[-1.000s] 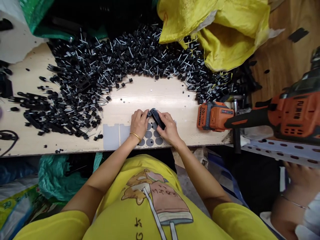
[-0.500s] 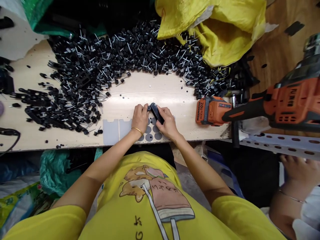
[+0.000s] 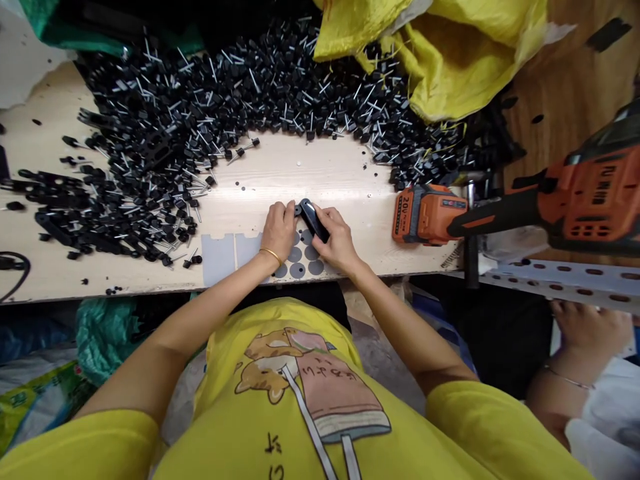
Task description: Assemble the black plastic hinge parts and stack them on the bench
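Note:
My right hand (image 3: 337, 241) is closed around a long black plastic bar (image 3: 314, 223) with a round end and a hole in it. Beside that round end, the fingers of my left hand (image 3: 278, 232) pinch a small black piece (image 3: 298, 210), mostly covered by the fingertips. The two parts meet or nearly touch; I cannot tell which. Under and in front of my hands lie several grey discs (image 3: 297, 270) on the board. Left of them, by my left wrist, lie flat grey sheets (image 3: 218, 260).
A large heap of black knobs with metal pins (image 3: 280, 87) curves around the far side and left of the wooden board (image 3: 270, 167). To the right lies an orange cordless drill (image 3: 425, 213). A yellow sack (image 3: 450, 60) hangs over the heap. Another person's hand (image 3: 590, 330) rests at lower right.
The camera view has shifted slightly. Both hands keep their grip, and the black bar and small piece stay together at nearly the same spot.

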The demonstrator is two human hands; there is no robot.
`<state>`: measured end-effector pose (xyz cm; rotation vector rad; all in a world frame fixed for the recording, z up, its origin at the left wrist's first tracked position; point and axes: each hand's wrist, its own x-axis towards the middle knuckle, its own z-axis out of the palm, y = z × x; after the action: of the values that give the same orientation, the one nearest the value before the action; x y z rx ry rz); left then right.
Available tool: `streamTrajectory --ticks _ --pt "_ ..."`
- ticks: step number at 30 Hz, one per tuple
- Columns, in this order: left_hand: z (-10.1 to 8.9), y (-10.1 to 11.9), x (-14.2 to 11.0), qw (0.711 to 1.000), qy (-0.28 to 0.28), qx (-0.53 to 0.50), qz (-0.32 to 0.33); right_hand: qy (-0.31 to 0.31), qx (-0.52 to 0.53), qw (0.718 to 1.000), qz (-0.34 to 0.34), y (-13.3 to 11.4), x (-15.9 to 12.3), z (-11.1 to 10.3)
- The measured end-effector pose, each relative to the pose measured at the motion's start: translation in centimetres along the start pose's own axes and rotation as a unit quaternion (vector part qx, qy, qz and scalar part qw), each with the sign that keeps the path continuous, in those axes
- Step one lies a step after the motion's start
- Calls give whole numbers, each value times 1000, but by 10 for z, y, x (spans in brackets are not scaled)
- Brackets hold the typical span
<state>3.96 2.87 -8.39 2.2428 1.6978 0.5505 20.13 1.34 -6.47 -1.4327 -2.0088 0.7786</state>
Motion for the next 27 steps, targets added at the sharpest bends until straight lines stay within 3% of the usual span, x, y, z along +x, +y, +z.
streamTrajectory --ticks 4,10,17,22,27 --pt "-2 -4 5 999 -31 -12 30 5 -6 1000 -3 0 0 1" --pt "9 17 -5 996 52 -8 -71 11 -24 1000 8 -1 0 3" --pt "8 3 -3 997 7 -59 50 6 -10 999 35 3 1 -1" --pt "1 8 -9 997 27 -78 2 -12 -6 999 30 1 0 -5" --pt "-15 10 -33 995 45 -78 -47 -94 -31 995 10 -21 -13 -16"
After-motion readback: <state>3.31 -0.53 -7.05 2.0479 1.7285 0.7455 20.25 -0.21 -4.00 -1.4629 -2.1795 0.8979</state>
